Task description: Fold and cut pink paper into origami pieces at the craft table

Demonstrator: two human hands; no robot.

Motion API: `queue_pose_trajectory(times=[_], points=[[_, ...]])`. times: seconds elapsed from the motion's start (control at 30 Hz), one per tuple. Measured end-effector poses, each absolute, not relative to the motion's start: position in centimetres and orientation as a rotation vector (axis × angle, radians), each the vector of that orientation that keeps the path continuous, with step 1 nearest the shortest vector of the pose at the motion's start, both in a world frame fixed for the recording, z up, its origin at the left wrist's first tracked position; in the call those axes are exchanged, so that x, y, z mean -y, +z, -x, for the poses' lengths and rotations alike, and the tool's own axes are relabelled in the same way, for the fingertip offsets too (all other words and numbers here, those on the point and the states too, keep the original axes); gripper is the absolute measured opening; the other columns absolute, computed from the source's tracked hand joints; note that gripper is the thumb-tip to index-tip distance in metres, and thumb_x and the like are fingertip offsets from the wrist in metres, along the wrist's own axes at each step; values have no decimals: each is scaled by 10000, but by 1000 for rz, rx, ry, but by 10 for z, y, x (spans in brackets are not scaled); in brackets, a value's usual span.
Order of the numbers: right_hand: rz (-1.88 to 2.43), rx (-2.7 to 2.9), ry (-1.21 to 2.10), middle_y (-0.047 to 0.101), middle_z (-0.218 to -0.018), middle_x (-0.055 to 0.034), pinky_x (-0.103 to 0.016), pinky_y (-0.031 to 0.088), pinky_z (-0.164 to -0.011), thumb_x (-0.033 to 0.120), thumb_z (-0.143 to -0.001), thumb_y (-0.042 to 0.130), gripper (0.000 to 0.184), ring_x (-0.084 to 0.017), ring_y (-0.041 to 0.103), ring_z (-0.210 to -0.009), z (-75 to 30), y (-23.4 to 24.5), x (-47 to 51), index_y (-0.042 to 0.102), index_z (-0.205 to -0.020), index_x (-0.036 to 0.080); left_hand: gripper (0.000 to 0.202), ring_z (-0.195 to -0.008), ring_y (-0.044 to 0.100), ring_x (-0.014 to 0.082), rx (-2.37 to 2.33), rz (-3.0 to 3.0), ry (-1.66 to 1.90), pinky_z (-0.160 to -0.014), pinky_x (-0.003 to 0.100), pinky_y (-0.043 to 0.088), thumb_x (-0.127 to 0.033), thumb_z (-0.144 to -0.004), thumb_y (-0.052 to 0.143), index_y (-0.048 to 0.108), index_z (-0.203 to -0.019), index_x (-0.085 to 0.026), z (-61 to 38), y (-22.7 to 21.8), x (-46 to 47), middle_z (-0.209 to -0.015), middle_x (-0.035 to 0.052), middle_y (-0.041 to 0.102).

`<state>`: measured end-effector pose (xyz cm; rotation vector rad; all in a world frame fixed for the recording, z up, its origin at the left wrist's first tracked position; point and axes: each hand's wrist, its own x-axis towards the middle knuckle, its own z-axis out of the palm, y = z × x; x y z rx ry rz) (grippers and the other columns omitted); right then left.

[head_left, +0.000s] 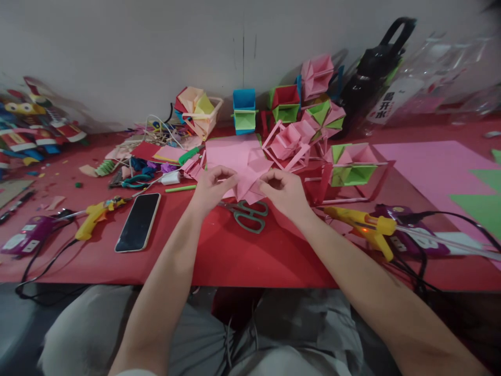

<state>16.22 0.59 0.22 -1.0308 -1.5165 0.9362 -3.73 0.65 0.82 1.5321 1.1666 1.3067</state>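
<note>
My left hand (213,184) and my right hand (284,190) both pinch a folded piece of pink paper (248,175) just above the red table (235,256). The fingers of each hand are curled closed on the paper's edges, left hand on its left side, right hand on its right. Grey-handled scissors (248,213) lie flat on the table directly under and between the hands. More pink sheets (230,151) lie behind the folded piece.
A phone (138,222) lies left of my arm. Yellow glue guns rest at left (96,213) and right (362,224) with cables. Folded paper boxes (289,141) crowd the back, with a black bottle (371,68). Large pink (422,167) and green sheets lie right.
</note>
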Motion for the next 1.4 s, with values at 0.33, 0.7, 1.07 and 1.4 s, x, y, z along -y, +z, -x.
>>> queue_pose_trajectory(times=[0.33,0.7,1.07,1.4], points=[[929,1623,768,704,-767,-9,-287,527,-662,201,-810,673,40,-144,643,-690,-161,-1,-2,697,-779,194,190,-810,646,143,-1202,-1603,1196,-752,261,525,-305,-761,775,681,-830,-155,34,8,-4,-866,40,701],[827,1728,597,715,-785,-4,-304,533,-707,140,-846,676,92,-154,647,-728,-161,1,1,730,-841,215,292,-839,645,136,-1084,-1483,1324,-756,255,505,-274,-743,796,720,-1007,-173,40,3,-8,-867,27,704],[779,1741,540,685,-787,-7,-304,503,-700,200,-909,668,68,-148,618,-725,-163,3,2,720,-866,209,228,-817,676,160,-988,-1451,1337,-774,300,558,-311,-692,864,784,-859,-178,40,3,-6,-860,42,749],[808,1762,510,683,-757,2,-290,486,-676,164,-881,656,73,-143,599,-689,-163,3,4,709,-858,208,137,-884,650,152,-1101,-1699,1371,-740,261,515,-257,-774,784,811,-903,-218,38,7,-3,-1057,68,716]])
